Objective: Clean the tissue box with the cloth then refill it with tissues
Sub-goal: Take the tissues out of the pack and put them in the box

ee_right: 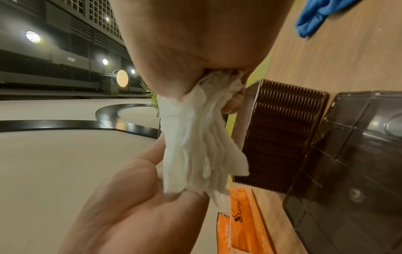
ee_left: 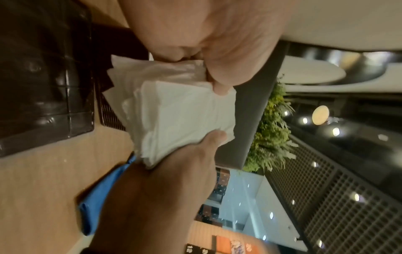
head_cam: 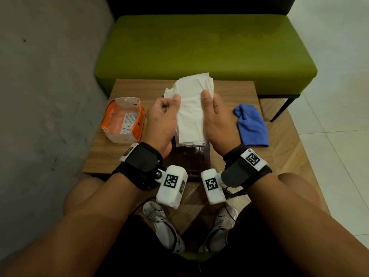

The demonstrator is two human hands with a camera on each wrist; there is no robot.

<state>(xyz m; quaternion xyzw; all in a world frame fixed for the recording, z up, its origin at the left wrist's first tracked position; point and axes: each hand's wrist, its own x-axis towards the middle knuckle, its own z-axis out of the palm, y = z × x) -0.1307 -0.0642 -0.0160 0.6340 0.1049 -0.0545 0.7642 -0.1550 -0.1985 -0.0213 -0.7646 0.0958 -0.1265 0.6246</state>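
A stack of white tissues point(head_cam: 191, 110) is held upright between both hands, above the table's middle. My left hand point(head_cam: 173, 100) pinches its left edge with the thumb in front, and my right hand point(head_cam: 207, 98) grips its right edge the same way. Under the tissues lies the dark brown tissue box, its glossy lid point(head_cam: 191, 158) toward me. The right wrist view shows the ribbed box body point(ee_right: 282, 137) beside the lid point(ee_right: 359, 146), and the tissues point(ee_right: 195, 137) fanning loosely. The blue cloth point(head_cam: 251, 124) lies crumpled on the table to the right.
An opened orange tissue pack point(head_cam: 123, 120) sits at the left of the small wooden table point(head_cam: 111, 156). A green bench point(head_cam: 199, 47) stands right behind the table, and a grey wall runs along the left. My knees and shoes are below the near edge.
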